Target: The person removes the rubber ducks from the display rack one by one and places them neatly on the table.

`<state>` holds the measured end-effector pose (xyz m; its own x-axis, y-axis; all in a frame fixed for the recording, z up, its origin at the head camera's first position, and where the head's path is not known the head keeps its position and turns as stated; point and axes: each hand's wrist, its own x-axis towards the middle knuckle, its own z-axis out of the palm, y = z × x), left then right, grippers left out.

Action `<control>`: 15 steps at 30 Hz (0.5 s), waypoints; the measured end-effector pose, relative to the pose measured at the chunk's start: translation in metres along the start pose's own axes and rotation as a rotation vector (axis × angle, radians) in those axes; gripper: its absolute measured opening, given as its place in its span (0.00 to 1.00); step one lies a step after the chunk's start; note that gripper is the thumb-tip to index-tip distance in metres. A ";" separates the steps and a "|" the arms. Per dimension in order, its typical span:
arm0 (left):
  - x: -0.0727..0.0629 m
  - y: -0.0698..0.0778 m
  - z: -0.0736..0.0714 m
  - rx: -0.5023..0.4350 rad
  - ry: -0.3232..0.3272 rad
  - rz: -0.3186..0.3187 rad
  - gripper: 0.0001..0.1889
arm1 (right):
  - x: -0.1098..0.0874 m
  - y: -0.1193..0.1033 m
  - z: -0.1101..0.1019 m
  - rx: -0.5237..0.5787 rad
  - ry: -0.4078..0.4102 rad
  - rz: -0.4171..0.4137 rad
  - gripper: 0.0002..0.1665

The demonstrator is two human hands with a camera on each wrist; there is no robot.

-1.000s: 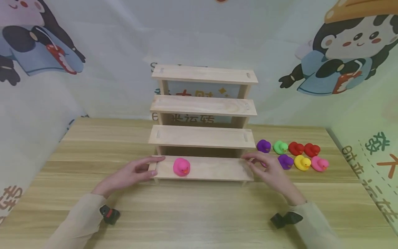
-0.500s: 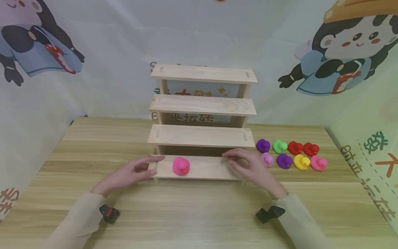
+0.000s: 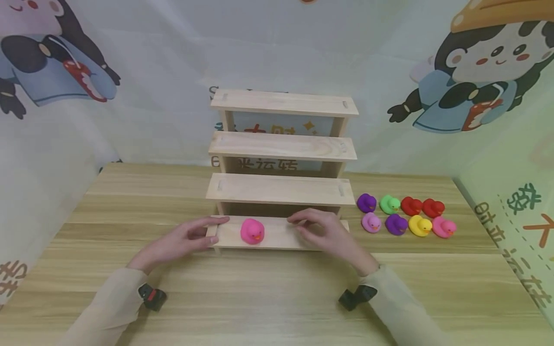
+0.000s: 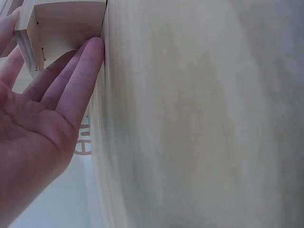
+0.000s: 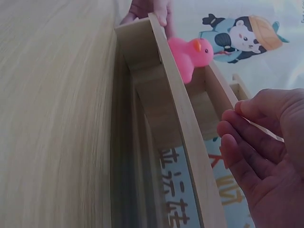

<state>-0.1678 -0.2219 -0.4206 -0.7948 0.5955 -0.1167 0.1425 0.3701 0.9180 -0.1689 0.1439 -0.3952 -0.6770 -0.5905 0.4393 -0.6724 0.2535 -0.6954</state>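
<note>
A four-tier wooden step shelf [image 3: 281, 189] stands at the middle of the table. On its lowest board sits a bright pink rubber duck [image 3: 252, 231], left of centre and facing forward. My left hand [image 3: 183, 237] grips the left end of that board; in the left wrist view, several of its fingers [image 4: 78, 88] lie along the side support. My right hand [image 3: 322, 234] hovers over the right half of the lowest board, to the right of the duck. In the right wrist view its loosely bent fingers [image 5: 247, 137] show nothing between them and the thumb.
Right of the shelf, several small rubber ducks stand in two rows, among them a green duck [image 3: 390, 204], a yellow duck [image 3: 420, 225] and a light pink duck [image 3: 371, 223]. A printed cloth backdrop [image 3: 277, 53] rises behind and beside the wooden table [image 3: 268, 298].
My right hand has moved left from the right end of the lowest board to over its right half, uncovering the light pink duck. The left hand and the bright pink duck stay put.
</note>
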 end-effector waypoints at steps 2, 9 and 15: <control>0.000 0.000 0.000 0.001 -0.001 0.000 0.28 | 0.003 -0.001 0.003 0.004 -0.007 0.002 0.15; 0.001 -0.001 0.000 0.012 -0.004 0.005 0.28 | 0.010 -0.002 0.016 -0.004 -0.066 0.037 0.15; 0.001 -0.002 0.000 0.021 -0.009 0.024 0.28 | 0.016 -0.001 0.026 -0.028 -0.088 0.044 0.16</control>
<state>-0.1691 -0.2218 -0.4224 -0.7855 0.6111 -0.0978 0.1741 0.3699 0.9126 -0.1715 0.1148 -0.4023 -0.6781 -0.6427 0.3565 -0.6516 0.3013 -0.6962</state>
